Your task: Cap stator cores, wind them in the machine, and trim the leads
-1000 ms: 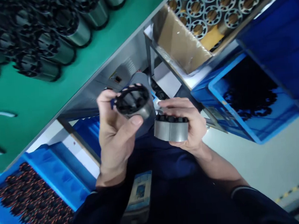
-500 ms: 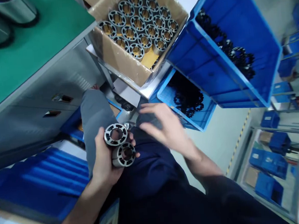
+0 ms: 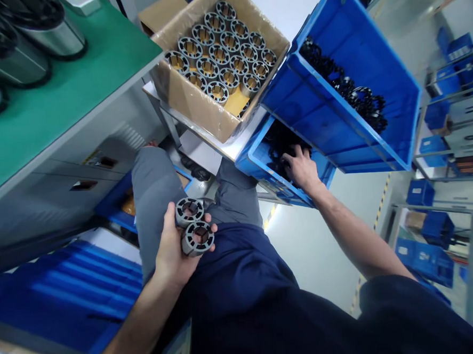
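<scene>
My left hand is wrapped around two metal stator cores, short slotted cylinders held side by side above my lap. The upper stator core touches the lower stator core, and their slotted end faces point up at me. My right hand is down inside the small lower blue bin, its fingers apart and bent onto the pile of black plastic parts. The fingertips are partly lost among the dark parts, and I see nothing lifted in them.
A plastic-lined cardboard box holds several upright stator cores ahead. Right of it, a large blue crate with black parts stands tilted above the lower bin. The green bench carries metal housings at left. A blue corrugated surface lies lower left.
My right hand has moved away from beside the stator cores, to the right and forward, into the lower blue bin. My left hand still holds both stator cores in nearly the same place.
</scene>
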Tool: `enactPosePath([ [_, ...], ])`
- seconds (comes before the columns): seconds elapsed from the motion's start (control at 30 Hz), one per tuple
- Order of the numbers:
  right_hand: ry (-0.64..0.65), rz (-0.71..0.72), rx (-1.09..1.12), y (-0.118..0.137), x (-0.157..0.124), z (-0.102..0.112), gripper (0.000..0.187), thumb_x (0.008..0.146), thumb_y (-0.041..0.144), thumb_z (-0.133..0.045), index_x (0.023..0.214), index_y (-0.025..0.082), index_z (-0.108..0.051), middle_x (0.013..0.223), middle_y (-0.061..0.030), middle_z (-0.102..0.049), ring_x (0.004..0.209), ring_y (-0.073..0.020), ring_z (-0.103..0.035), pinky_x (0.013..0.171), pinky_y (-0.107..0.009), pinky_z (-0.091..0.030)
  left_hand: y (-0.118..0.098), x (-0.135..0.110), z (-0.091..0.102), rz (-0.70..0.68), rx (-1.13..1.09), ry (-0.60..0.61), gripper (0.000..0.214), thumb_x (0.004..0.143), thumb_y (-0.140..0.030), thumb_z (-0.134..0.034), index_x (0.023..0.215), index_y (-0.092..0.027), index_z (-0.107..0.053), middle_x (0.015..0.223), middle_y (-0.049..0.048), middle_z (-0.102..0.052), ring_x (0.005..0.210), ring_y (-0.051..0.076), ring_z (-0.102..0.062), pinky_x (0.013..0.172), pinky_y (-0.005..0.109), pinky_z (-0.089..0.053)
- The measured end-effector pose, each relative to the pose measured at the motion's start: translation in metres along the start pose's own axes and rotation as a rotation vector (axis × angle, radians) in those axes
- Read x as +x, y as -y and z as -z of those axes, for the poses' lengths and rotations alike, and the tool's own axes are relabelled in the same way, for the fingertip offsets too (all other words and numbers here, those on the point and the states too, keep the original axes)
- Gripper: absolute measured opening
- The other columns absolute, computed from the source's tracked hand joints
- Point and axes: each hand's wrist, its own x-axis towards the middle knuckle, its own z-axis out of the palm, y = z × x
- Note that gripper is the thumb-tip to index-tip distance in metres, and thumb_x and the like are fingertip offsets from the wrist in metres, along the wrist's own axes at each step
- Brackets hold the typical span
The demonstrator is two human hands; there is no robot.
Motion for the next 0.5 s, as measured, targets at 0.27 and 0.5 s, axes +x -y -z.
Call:
enactPosePath([
  [0.27, -0.049, -0.068, 0.015, -0.016, 0.000, 0.001, 0.053, 0.113, 0.049, -0.079, 0.157, 0.022, -0.067, 0.164, -0.0152, -0.066, 0.137, -0.0315, -0.073, 0.112, -0.054, -0.069, -0.001, -0.006, 0.009, -0.151, 0.192, 0.166, 0.054, 0.120, -0.066, -0.032, 0.108, -0.024, -0.065, 0.090, 0.0056, -0.070, 0.063, 0.023, -0.068, 0.034, 0.028, -0.049],
  [0.5, -0.023, -0.107, 0.156, -0.024, 0.029, -0.001, 0.052, 0.112, 0.049, -0.081, 0.154, 0.020, -0.070, 0.154, -0.0137, -0.073, 0.133, -0.0303, -0.075, 0.114, -0.055, -0.068, -0.002, -0.007, 0.010, -0.147, 0.210, 0.163, 0.056, 0.118, -0.066, -0.036, 0.106, -0.022, -0.068, 0.091, 0.0067, -0.070, 0.062, 0.023, -0.068, 0.034, 0.029, -0.051],
])
